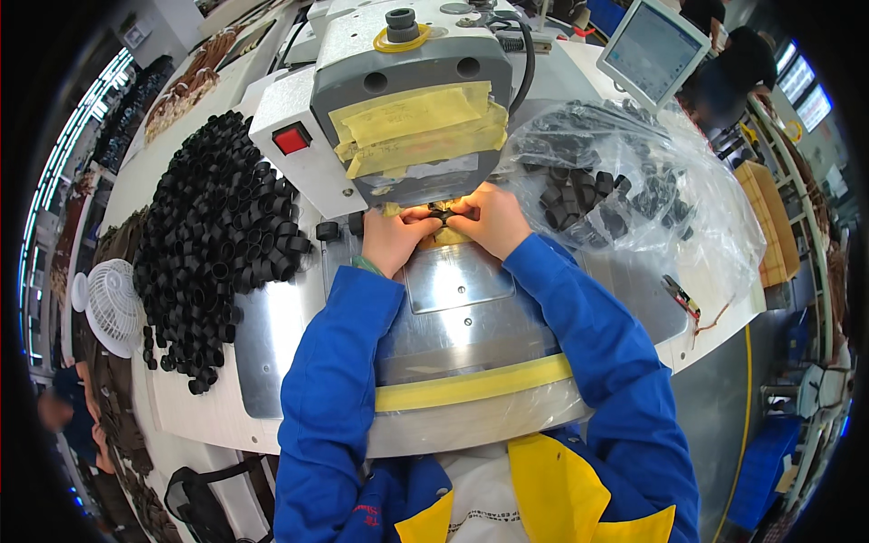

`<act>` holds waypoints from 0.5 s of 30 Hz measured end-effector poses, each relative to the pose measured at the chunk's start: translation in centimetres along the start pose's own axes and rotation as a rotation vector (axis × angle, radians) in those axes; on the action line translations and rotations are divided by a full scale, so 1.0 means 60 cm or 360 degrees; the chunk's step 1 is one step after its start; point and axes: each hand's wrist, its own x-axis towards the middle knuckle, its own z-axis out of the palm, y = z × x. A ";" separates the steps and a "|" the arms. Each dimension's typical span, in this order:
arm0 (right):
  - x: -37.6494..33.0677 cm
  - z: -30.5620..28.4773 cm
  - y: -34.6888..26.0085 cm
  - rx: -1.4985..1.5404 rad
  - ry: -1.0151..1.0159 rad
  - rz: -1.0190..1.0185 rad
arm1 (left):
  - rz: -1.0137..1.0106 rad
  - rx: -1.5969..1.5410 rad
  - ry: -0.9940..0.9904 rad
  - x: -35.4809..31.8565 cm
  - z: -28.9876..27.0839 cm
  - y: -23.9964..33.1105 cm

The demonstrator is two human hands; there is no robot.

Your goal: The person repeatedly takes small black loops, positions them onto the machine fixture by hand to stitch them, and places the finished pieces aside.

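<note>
Filling most of the view: white table, shelving off its right. Grey-white machine over shiny steel plate. Matte black loops heaped left. Left hand, right hand pinching small dark piece at fingertips, under machine's front; shape too hidden to tell.

A white fan with a round grille stands at the left, above a seated or bending co-worker. A white-framed screen tilts at the upper right. Lower right, a blue bin sits beside a yellow floor line.
</note>
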 end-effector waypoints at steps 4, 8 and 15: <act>0.000 0.000 0.005 0.0094 0.0010 0.0024 | 0.0112 0.0175 0.0044 0.002 0.006 0.002; -0.002 0.000 0.010 0.0109 0.0029 0.0040 | 0.0087 0.0130 -0.0003 0.003 0.005 -0.003; -0.005 -0.015 0.001 0.0192 -0.0026 0.0022 | 0.0184 0.0328 0.0012 -0.005 -0.002 0.005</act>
